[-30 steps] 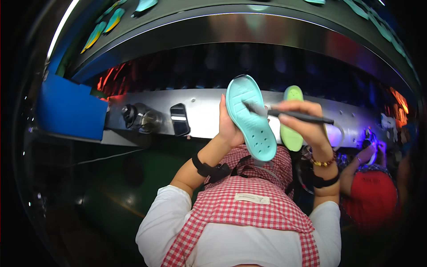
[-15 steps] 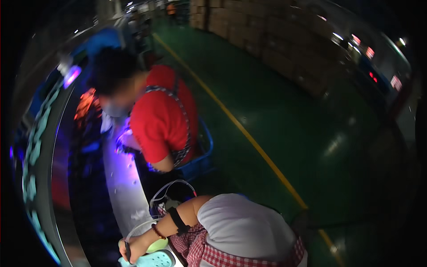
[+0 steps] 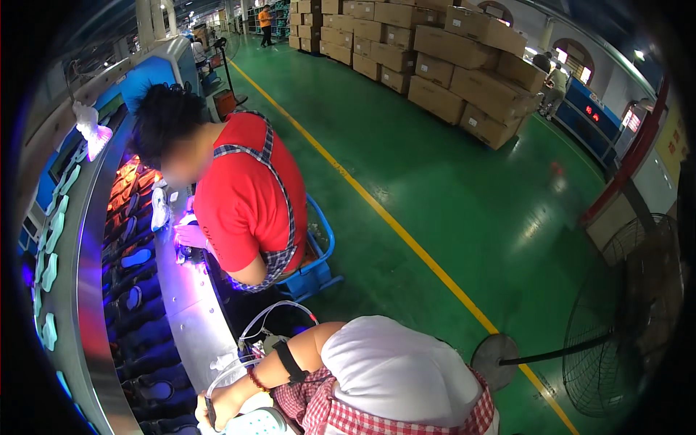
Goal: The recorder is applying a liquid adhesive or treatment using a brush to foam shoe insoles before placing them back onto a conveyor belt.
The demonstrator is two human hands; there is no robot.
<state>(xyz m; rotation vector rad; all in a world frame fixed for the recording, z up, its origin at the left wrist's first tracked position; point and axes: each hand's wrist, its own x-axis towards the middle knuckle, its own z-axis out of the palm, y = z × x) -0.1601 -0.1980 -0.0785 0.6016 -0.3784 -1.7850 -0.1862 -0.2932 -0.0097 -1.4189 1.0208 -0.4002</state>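
Note:
From the lower edge my right arm reaches left, a black strap on the forearm and a beaded bracelet at the wrist. My right hand [image 3: 221, 406] is closed around a slim black pen-like tool [image 3: 210, 412], its tip cut off by the lower edge. A clear thin hose [image 3: 228, 370] runs close beside the hand. Just right of the fingers lies a light teal clog [image 3: 259, 422] with round holes, partly out of the picture. A pale yellow-green thing [image 3: 257, 401] shows behind it, mostly hidden by my wrist. My left hand is out of view.
A metal bench edge [image 3: 192, 304] runs along a conveyor of dark shoes [image 3: 148, 326]. Ahead, a co-worker in red [image 3: 250, 188] sits bent over the bench under a purple lamp [image 3: 94, 138]. A blue basket [image 3: 312, 272], a floor fan [image 3: 602, 341] and stacked cartons [image 3: 464, 65] stand about.
The view has steadied and brightened, bringing the fan and cartons into clear sight. My right hand and the clog sit slightly lower in the picture, the tool still in my grip.

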